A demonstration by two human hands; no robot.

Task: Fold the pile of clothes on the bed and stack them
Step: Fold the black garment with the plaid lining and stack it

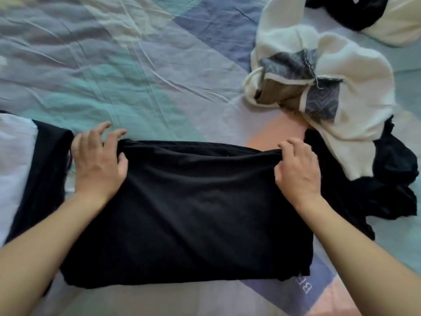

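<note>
A black garment (193, 213) lies folded into a wide rectangle on the bed in front of me. My left hand (98, 160) pinches its far left corner, thumb over the cloth and the other fingers spread. My right hand (298, 167) grips the far right corner with curled fingers. To the right lies the unfolded pile: a white sweater (355, 92), a grey patterned cloth (319, 103), an olive piece (280, 92) and crumpled black clothing (391, 179). At the left edge sits a stack of folded clothes, black (45, 169) over white (13, 156).
The bedsheet (127, 71) has pastel blocks of teal, lilac and pink and is wrinkled. More black and cream fabric (373, 14) lies at the top right corner. Open sheet stretches across the far left and centre of the bed.
</note>
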